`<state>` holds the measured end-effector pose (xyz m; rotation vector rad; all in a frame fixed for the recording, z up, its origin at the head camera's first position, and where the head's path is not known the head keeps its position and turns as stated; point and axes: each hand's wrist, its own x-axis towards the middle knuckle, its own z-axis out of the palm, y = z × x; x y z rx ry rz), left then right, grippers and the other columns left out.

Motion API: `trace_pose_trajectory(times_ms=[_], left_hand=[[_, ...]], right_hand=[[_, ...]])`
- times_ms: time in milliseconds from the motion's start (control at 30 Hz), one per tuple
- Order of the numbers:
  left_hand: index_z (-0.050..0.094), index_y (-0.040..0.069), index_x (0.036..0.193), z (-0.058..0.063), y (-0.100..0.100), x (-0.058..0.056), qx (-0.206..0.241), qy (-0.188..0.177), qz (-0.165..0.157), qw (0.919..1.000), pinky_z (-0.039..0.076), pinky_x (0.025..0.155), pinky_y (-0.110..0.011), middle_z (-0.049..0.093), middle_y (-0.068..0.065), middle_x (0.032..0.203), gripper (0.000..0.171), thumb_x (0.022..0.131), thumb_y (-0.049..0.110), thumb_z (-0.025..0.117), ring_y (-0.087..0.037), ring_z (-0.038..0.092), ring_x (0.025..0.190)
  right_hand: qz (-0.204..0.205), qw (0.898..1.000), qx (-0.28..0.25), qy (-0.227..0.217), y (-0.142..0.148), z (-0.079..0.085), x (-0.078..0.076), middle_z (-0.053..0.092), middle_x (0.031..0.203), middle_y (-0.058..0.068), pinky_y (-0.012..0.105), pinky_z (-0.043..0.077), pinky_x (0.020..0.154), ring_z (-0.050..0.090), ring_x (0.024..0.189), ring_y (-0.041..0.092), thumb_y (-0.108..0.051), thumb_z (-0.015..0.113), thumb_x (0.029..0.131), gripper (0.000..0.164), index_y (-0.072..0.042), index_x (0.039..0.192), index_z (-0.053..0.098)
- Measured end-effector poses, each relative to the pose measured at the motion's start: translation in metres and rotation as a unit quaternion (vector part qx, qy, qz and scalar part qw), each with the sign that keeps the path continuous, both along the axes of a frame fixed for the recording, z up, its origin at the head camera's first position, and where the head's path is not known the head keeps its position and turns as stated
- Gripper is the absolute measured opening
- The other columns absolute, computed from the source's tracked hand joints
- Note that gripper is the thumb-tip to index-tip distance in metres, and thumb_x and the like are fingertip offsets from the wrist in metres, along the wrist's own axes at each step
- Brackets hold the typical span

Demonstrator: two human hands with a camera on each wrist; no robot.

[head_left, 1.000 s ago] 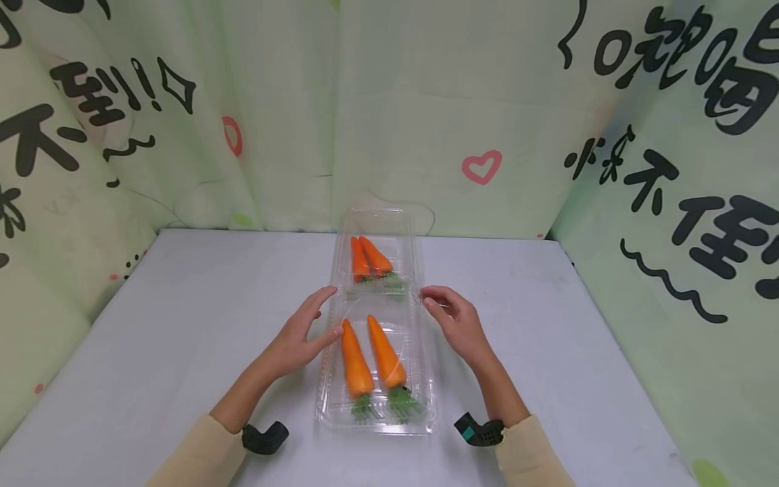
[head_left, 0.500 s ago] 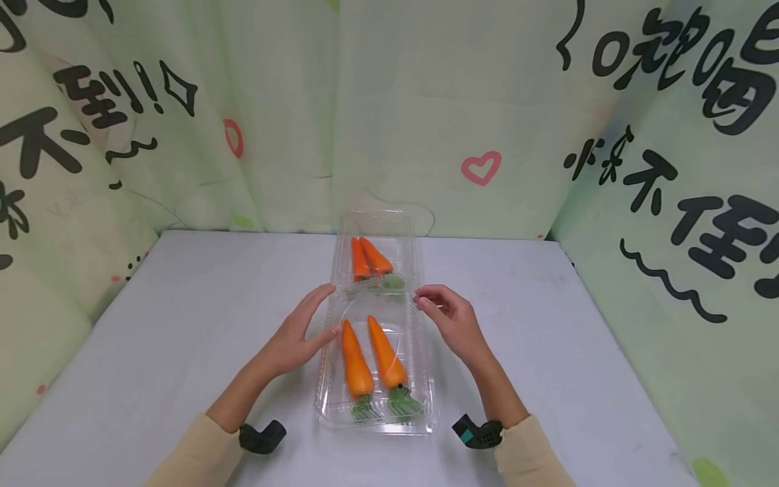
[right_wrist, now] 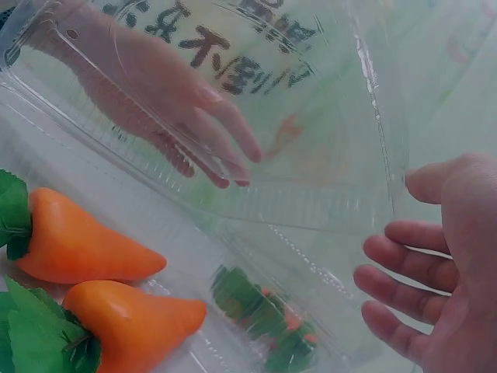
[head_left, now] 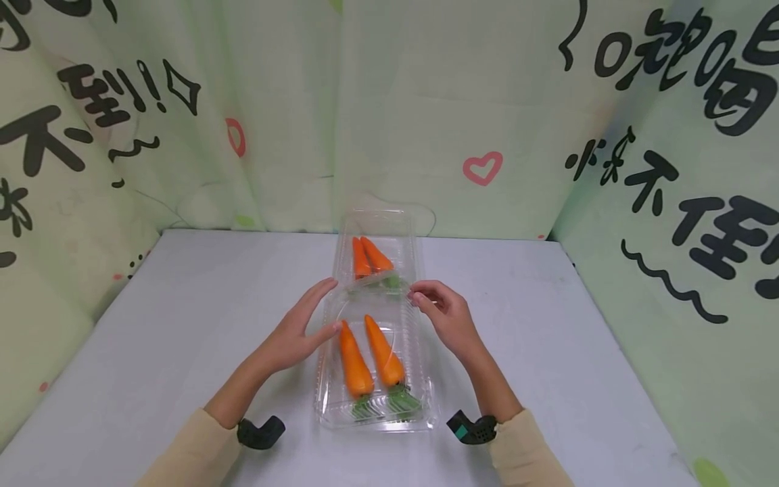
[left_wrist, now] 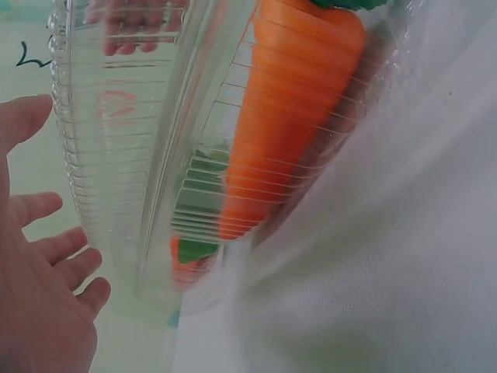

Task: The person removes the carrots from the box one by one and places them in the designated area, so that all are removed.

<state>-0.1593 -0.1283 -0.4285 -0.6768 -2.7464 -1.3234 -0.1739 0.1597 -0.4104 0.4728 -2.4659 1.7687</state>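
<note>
Two carrots [head_left: 355, 362] with green tops lie in a clear plastic box [head_left: 426, 406] at the table's middle, tips pointing away. Its clear lid [right_wrist: 326, 155] is tilted up over the box, and the head view looks through it. My right hand [head_left: 443, 314] pinches the lid's far right edge with thumb and fingertips. On the other side my left hand [head_left: 298, 335] is spread, thumb near the lid's left rim [left_wrist: 66, 132], fingers fairly straight. Through the lid, the right wrist view shows the left hand [right_wrist: 167, 101].
Right behind stands a second clear box [head_left: 398, 220] with two more carrots [head_left: 360, 257]. A white-covered table [head_left: 231, 291] lies under everything. A pale green printed curtain [head_left: 395, 101] surrounds its back and sides.
My right hand has shifted slightly left and away from me, and the lid's far edge has shifted with it. My left hand has barely moved. The box stays in place.
</note>
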Motion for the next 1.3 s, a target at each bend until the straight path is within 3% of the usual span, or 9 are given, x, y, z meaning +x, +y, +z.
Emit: trace_pose_trajectory(times_ms=[300,500,700,867,1300], left_hand=[[0.027,0.022,0.152,0.009,0.005,-0.001,0.006,0.005,-0.022,0.9997,0.031,0.110,-0.061,0.026,-0.006,0.160,0.069,0.093,0.033,0.061,-0.030,0.028,0.145],[0.026,0.025,0.153,0.012,0.006,-0.001,0.017,-0.005,-0.029,0.9994,0.028,0.112,-0.062,0.023,-0.005,0.161,0.069,0.093,0.033,0.060,-0.031,0.025,0.146],[0.025,0.027,0.152,0.013,0.005,0.000,0.022,-0.019,-0.016,0.9995,0.030,0.109,-0.064,0.022,-0.004,0.161,0.069,0.093,0.034,0.061,-0.031,0.025,0.147],[0.026,0.028,0.152,0.010,0.001,-0.001,0.028,-0.015,-0.014,0.9994,0.032,0.107,-0.064,0.022,-0.004,0.161,0.068,0.094,0.033,0.060,-0.031,0.026,0.146],[0.026,0.018,0.153,0.008,-0.006,0.001,0.042,-0.003,-0.012,0.9990,0.035,0.109,-0.058,0.023,-0.006,0.160,0.069,0.094,0.029,0.060,-0.031,0.027,0.145]], right_hand=[[0.003,1.000,0.005,0.015,-0.009,0.008,-0.001,0.066,0.108,0.017,0.017,0.052,0.084,0.061,0.097,0.032,-0.019,0.054,0.099,0.026,-0.001,0.117,0.062],[0.022,0.999,-0.009,0.024,-0.011,0.008,-0.004,0.066,0.105,0.021,0.031,0.055,0.082,0.062,0.095,0.032,-0.016,0.047,0.102,0.028,0.004,0.115,0.061],[0.019,1.000,-0.005,0.013,-0.011,0.005,-0.004,0.067,0.107,0.022,0.022,0.053,0.080,0.063,0.095,0.031,-0.017,0.050,0.101,0.028,0.003,0.117,0.061],[0.011,1.000,0.014,-0.011,-0.011,-0.001,-0.003,0.067,0.109,0.018,0.020,0.052,0.081,0.062,0.098,0.033,-0.020,0.054,0.099,0.028,0.000,0.117,0.062],[-0.006,0.999,0.039,-0.032,-0.006,-0.013,-0.001,0.068,0.112,0.018,0.013,0.050,0.081,0.065,0.100,0.029,-0.021,0.057,0.098,0.027,-0.003,0.117,0.062]])
